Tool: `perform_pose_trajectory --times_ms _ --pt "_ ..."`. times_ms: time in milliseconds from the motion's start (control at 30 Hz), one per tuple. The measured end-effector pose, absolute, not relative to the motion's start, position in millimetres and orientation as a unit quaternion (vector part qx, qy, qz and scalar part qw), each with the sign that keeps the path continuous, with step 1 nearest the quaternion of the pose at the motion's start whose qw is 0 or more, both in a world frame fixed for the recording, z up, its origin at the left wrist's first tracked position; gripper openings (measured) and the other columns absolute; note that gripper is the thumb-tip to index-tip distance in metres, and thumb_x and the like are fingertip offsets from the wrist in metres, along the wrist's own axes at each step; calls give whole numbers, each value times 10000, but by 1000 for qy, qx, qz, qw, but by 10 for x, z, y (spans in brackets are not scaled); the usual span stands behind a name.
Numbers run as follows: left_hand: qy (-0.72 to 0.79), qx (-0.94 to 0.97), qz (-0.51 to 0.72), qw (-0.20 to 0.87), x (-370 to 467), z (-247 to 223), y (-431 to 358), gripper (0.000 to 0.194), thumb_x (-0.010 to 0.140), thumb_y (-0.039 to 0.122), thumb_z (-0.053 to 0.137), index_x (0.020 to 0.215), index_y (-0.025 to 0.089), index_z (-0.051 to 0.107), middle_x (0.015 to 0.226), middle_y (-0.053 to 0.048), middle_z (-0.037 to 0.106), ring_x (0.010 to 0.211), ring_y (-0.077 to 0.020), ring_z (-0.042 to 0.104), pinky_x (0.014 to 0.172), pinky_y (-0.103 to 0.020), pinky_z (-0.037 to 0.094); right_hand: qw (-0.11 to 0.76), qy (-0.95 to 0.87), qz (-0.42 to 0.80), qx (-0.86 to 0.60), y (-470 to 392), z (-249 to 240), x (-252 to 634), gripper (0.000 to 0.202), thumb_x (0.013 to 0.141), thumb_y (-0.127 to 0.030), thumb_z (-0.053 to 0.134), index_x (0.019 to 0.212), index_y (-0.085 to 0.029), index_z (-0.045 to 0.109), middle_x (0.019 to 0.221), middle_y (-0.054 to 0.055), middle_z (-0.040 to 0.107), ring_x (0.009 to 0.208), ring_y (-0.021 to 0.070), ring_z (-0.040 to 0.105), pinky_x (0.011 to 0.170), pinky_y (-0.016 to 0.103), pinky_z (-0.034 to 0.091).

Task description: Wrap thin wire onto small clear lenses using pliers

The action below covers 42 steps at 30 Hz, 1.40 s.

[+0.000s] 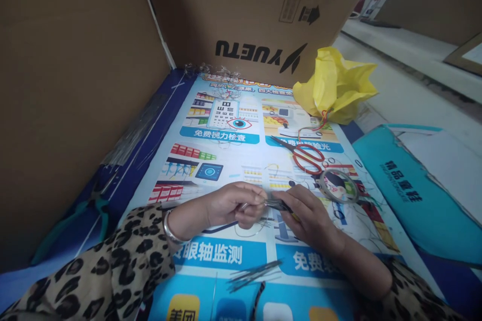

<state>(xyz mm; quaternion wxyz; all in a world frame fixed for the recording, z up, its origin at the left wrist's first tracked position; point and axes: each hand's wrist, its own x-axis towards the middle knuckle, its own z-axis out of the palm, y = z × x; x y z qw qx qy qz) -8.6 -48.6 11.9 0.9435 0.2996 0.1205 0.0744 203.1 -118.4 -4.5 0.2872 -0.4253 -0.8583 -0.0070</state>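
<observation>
My left hand [237, 204], a silver bangle at its wrist, is closed in a pinch on a thin metal wire [244, 206] that shows as a small loop by the fingers. Fingers wrapped, my right hand [307, 215] holds what look like pliers [278, 204], their dark jaws pointing left and meeting the wire at the left fingertips. The handles are mostly hidden in the palm. Below the hands, a bunch of short straight wires [254, 275] lies on the printed sheet. Red-handled scissors [307, 157] and a roll of clear tape [339, 185] lie beyond my right hand.
Teal-handled pliers [101, 208] and a bundle of thin wires [137, 128] lie at the left. Bent wire pieces [222, 75] sit at the back. A yellow bag [331, 85] and a torn teal box [406, 195] stand right. Cardboard walls [241, 15] enclose the back and left.
</observation>
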Motion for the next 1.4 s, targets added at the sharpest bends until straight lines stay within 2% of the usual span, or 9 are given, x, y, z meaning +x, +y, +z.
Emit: perform_pose_trajectory --times_ms 200,367,700,900,1067,1400 --pt "128 299 62 944 -59 149 -512 79 735 178 526 697 149 462 481 72 298 370 -38 210 382 -173 178 284 -869 -15 -404 -1187 -62 2053 470 772 -118 521 1229 -174 431 854 72 574 767 185 490 692 355 453" --pt "115 320 71 938 -58 148 -515 63 737 185 524 710 143 484 491 65 318 383 -49 252 395 -191 211 307 -864 -2 -399 -1200 -54 2068 502 754 -110 530 1241 -182 432 881 82 569 776 192 504 691 367 458" --pt "120 373 113 913 -97 175 -481 104 745 221 582 738 132 529 495 70 341 413 -39 240 445 -198 206 327 -853 30 -405 -1238 -30 2057 480 774 -114 500 1243 -195 439 851 62 566 751 169 528 652 319 466" --pt "111 373 129 912 -93 151 -482 88 751 203 578 779 124 550 510 64 372 416 -35 254 455 -201 203 324 -848 4 -420 -1243 -24 2065 470 784 -124 500 1245 -195 445 841 59 568 735 163 530 648 305 463" --pt "135 391 158 897 -72 160 -492 170 726 221 614 857 122 567 511 64 391 423 -34 261 467 -203 199 311 -848 -62 -425 -1237 -3 2076 521 756 -101 534 1263 -172 436 838 73 576 745 185 518 661 334 449" --pt "217 450 180 847 -59 134 -498 191 697 249 667 815 133 573 514 57 445 445 -45 362 454 -196 217 284 -849 -96 -435 -1231 6 2081 550 788 -151 507 1320 -187 372 831 71 586 729 187 528 647 340 452"
